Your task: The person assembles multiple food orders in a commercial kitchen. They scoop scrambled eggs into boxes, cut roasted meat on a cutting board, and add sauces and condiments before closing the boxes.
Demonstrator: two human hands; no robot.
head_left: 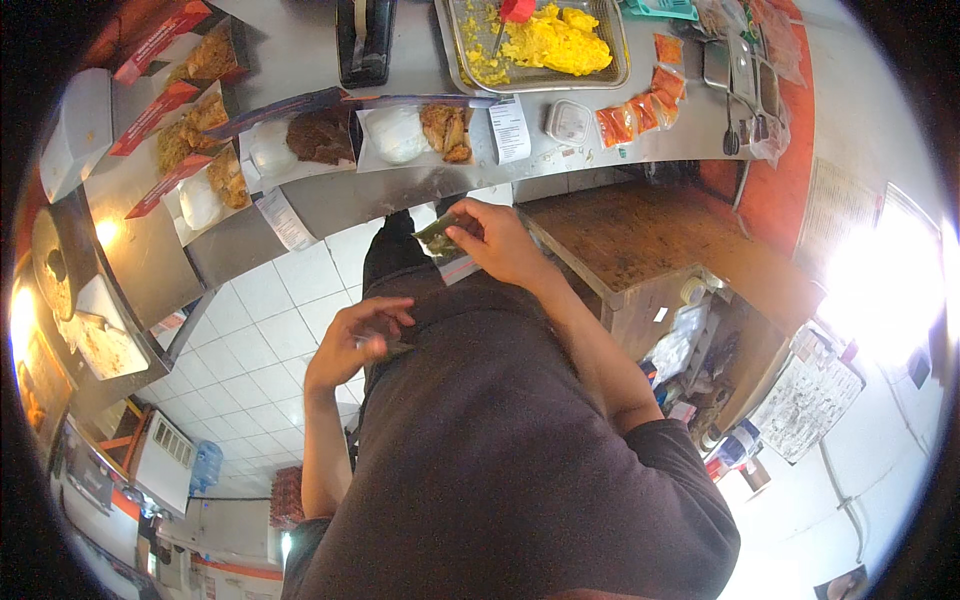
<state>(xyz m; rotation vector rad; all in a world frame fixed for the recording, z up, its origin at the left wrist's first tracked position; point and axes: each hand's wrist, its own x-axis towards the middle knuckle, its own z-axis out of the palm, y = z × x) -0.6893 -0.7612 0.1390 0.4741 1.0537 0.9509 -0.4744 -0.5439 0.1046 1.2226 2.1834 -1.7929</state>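
My right hand (497, 243) is closed in a pinch on a small green packet (437, 238), held in front of my body below the counter's edge. A clear strip with a red-and-white band (458, 268) hangs just under that packet; whether the two are joined I cannot tell. Lower and to the left, my left hand (352, 340) hovers by my dark shirt, its thumb and bent fingers apart. Something faintly see-through shows near its thumb, too blurred to name. Above my hands, open paper food boxes stand along the counter, one with white rice (398, 135) and fried chicken (447, 133).
The metal counter (400, 187) curves across the front. On it are a tray of yellow scrambled egg (560, 45), orange-red sauce packets (640, 112), a clear lidded tub (568, 121), a paper slip (510, 130) and black tongs (733, 135). A brown wooden table (620, 235) stands at right.
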